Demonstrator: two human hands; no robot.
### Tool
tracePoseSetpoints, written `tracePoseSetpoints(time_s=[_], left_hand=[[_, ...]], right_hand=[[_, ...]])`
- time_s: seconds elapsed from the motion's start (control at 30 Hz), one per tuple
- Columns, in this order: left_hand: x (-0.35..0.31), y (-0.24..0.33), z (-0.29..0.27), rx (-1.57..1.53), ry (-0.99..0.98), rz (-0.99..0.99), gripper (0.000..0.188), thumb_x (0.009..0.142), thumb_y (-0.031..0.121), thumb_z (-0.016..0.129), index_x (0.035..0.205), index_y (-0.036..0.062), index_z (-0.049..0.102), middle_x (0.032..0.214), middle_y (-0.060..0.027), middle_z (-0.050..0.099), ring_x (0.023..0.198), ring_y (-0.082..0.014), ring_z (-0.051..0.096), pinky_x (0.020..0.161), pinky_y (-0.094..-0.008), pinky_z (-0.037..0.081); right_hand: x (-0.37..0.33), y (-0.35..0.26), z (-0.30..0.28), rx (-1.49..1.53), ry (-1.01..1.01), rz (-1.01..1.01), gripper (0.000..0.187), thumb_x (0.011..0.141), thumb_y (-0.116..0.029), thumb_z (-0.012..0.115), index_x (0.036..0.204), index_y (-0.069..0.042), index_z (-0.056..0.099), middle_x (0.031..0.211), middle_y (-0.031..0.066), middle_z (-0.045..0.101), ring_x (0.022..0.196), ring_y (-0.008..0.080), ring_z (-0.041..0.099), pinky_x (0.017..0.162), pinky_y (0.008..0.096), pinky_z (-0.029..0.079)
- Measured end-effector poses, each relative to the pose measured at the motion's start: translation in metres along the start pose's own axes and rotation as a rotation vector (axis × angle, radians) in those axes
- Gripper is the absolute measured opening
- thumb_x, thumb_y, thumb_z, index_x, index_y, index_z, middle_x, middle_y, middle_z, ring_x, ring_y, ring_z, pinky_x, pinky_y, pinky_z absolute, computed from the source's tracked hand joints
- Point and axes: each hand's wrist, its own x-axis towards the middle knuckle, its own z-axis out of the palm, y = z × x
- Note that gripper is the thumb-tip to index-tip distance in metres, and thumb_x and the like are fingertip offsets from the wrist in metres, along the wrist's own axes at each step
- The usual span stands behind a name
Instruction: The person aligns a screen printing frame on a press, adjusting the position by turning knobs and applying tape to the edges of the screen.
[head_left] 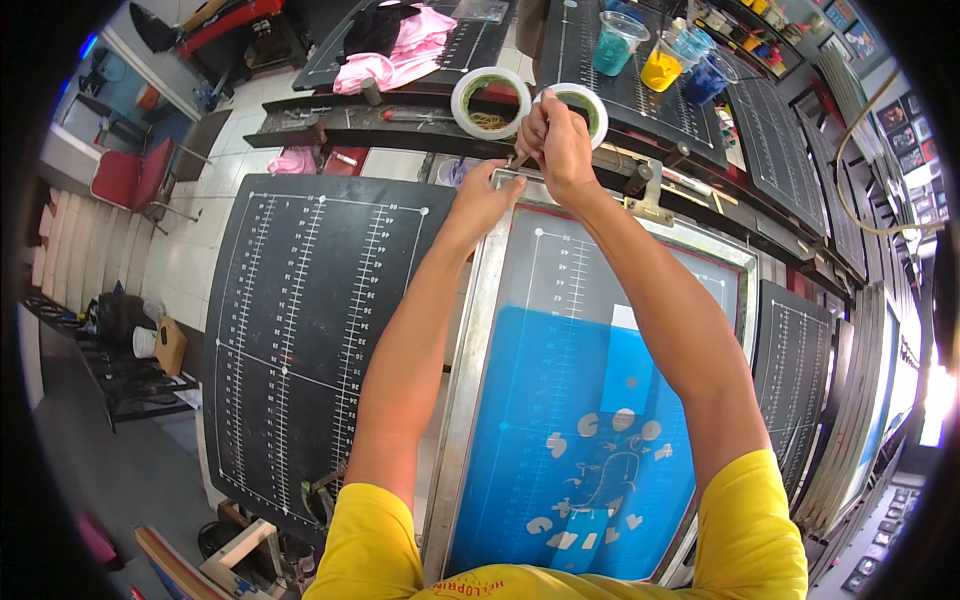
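Observation:
A screen printing frame (472,345) with blue mesh (540,400) lies in front of me, its pale metal border reaching away to the rail. Flower-like shapes and a figure show in the mesh. At the frame's far left corner, my left hand (482,205) is closed on the metal edge. Just beside it, my right hand (562,150) is curled into a closed grip above the same corner. Whatever lies in its fingers is too small and covered to make out. Two rolls of tape (461,104) stand on the rail around my right hand, which partly covers the right one.
A black printing board (310,330) with white scales lies left of the frame; another (790,370) lies right. Beyond the dark rail (350,128) are pink cloth (415,50) and cups of teal (612,50), yellow (660,70) and blue ink (705,82). A red chair (135,180) stands left.

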Motion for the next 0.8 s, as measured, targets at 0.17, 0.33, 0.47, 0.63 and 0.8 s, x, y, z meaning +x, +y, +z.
tracePoseSetpoints(time_s=[0.17, 0.33, 0.47, 0.63, 0.8], left_hand=[[-0.001, -0.006, -0.004, 0.035, -0.020, 0.077, 0.038, 0.088, 0.025, 0.066, 0.116, 0.0009, 0.061, 0.105, -0.0083, 0.064, 0.097, -0.0150, 0.057, 0.087, -0.0294, 0.044], [-0.001, -0.013, -0.003, 0.245, 0.057, 0.190, 0.049, 0.087, 0.031, 0.065, 0.120, -0.0050, 0.057, 0.112, -0.0169, 0.063, 0.107, -0.0220, 0.057, 0.094, -0.0323, 0.042], [0.002, -0.014, -0.002, 0.347, 0.151, 0.220, 0.044, 0.092, 0.030, 0.058, 0.119, -0.0050, 0.059, 0.111, -0.0190, 0.065, 0.106, -0.0263, 0.060, 0.092, -0.0341, 0.044], [-0.043, 0.011, -0.001, 0.736, 0.236, 0.309, 0.039, 0.097, 0.022, 0.045, 0.120, -0.0067, 0.056, 0.112, -0.0281, 0.061, 0.107, -0.0387, 0.060, 0.091, -0.0419, 0.046], [-0.176, 0.002, -0.001, 0.811, 0.232, 0.460, 0.036, 0.097, 0.012, 0.042, 0.124, -0.0082, 0.051, 0.108, -0.0303, 0.060, 0.101, -0.0449, 0.058, 0.087, -0.0464, 0.046]], right_hand=[[-0.020, -0.041, -0.013, 0.266, 0.074, -0.132, 0.037, 0.100, -0.029, 0.038, 0.069, -0.009, 0.036, 0.058, 0.0018, 0.033, 0.053, 0.0157, 0.036, 0.060, 0.0325, 0.038], [-0.125, -0.076, -0.054, 0.114, 0.175, -0.068, 0.037, 0.103, -0.029, 0.037, 0.075, -0.005, 0.045, 0.058, 0.0049, 0.043, 0.054, 0.0162, 0.045, 0.055, 0.0299, 0.040], [-0.246, -0.129, -0.119, -0.394, 0.293, 0.035, 0.042, 0.101, -0.034, 0.041, 0.071, -0.006, 0.051, 0.057, -0.0025, 0.042, 0.049, 0.0071, 0.037, 0.044, 0.0239, 0.029], [-0.395, -0.151, -0.183, -0.987, 0.702, 0.082, 0.034, 0.096, -0.023, 0.048, 0.073, 0.001, 0.055, 0.058, 0.0037, 0.051, 0.053, 0.0101, 0.045, 0.049, 0.0282, 0.035], [-0.528, -0.127, -0.199, -1.238, 0.731, 0.145, 0.018, 0.091, -0.012, 0.054, 0.086, 0.005, 0.059, 0.071, 0.0178, 0.061, 0.062, 0.0237, 0.057, 0.060, 0.0352, 0.044]])
